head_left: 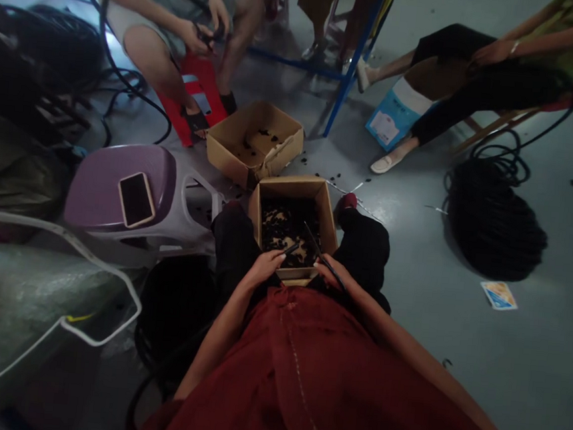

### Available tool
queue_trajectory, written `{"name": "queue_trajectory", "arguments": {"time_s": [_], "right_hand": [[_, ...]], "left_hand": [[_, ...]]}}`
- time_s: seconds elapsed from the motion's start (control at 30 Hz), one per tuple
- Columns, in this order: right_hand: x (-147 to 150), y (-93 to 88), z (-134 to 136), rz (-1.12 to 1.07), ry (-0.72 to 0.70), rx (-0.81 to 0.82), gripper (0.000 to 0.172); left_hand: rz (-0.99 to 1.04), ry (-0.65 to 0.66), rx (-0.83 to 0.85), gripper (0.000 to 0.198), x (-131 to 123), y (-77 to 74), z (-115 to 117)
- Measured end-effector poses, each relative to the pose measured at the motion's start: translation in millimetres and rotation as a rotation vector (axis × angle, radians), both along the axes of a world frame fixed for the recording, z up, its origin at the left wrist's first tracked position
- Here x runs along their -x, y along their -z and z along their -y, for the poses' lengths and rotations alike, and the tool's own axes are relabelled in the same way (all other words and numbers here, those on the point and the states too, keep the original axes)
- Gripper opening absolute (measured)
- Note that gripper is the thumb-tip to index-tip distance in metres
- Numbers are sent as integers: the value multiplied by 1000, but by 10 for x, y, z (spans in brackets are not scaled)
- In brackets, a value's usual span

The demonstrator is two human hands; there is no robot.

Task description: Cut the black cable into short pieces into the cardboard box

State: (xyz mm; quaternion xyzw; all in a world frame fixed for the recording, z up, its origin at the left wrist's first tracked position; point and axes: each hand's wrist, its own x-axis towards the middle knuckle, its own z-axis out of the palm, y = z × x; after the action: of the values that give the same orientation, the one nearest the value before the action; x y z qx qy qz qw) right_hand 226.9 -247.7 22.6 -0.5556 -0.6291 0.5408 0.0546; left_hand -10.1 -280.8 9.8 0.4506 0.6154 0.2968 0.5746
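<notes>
My left hand [266, 267] is closed on a short black piece [290, 249] above the near left part of an open cardboard box. My right hand [334, 273] is closed round a thin dark rod-like tool [320, 248], whose tip points up and left over the box. The two hands are apart. The cardboard box [296, 188] stands between my legs, with many small black bits scattered over its bottom. What kind of tool it is cannot be made out.
Behind stands a second cardboard box [228, 163]. A purple stool [98, 185] with a phone [137, 200] is on the left. A black hose coil [497, 220] lies right. Two seated people are beyond, near a blue frame [341, 99].
</notes>
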Motion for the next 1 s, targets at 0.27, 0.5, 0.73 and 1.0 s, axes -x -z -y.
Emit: {"name": "queue_trajectory", "arguments": {"time_s": [0.27, 0.5, 0.73, 1.0], "right_hand": [[-99, -145, 42, 11, -82, 95, 38], [10, -363, 81, 116, -229, 72, 42], [70, -347, 64, 155, -286, 64, 43], [100, -417, 46, 146, -292, 82, 44]], "left_hand": [[145, -134, 66, 37, 5, -59, 1], [201, -193, 111, 40, 36, -84, 5], [215, -230, 95, 42, 44, -146, 7], [155, -181, 85, 43, 24, -62, 3]]}}
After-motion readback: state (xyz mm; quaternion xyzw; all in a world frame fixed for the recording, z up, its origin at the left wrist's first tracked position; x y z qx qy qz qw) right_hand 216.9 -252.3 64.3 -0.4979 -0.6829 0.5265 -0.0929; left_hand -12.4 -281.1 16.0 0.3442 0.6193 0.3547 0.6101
